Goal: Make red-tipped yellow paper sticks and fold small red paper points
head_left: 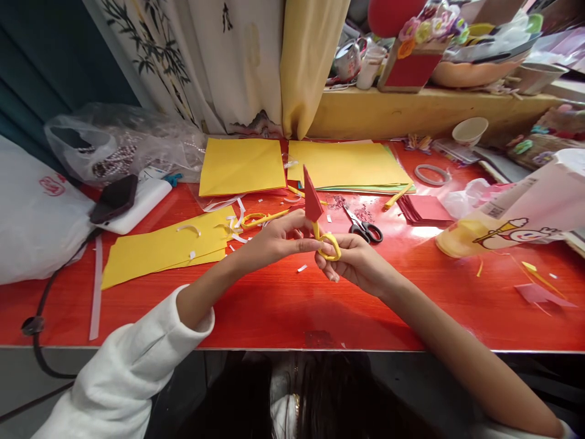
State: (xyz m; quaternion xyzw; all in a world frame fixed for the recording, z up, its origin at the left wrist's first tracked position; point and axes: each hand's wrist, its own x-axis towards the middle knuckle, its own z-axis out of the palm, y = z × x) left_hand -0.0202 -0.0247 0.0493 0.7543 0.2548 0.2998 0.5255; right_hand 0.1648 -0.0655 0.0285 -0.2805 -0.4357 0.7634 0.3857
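Over the red table I hold up a paper craft made of a red folded paper point (312,196) on a narrow yellow paper stem that ends in a yellow paper loop (337,249). My left hand (289,235) is closed, its thumb and fingers pinching at the stem and the loop's near side. Gripping the loop from the right, my right hand (354,261) has its fingers curled beneath it. Black-handled scissors (364,225) lie just beyond my right hand. Another yellow paper piece with a loop (256,219) rests behind my left hand, partly hidden by it.
Yellow paper strips (155,247) lie at left, and yellow paper stacks (242,164) at the back. Red paper (425,208), a tape roll (432,175) and a drink cup (503,213) are at right. A phone (114,199) and plastic bags (36,213) occupy the left side.
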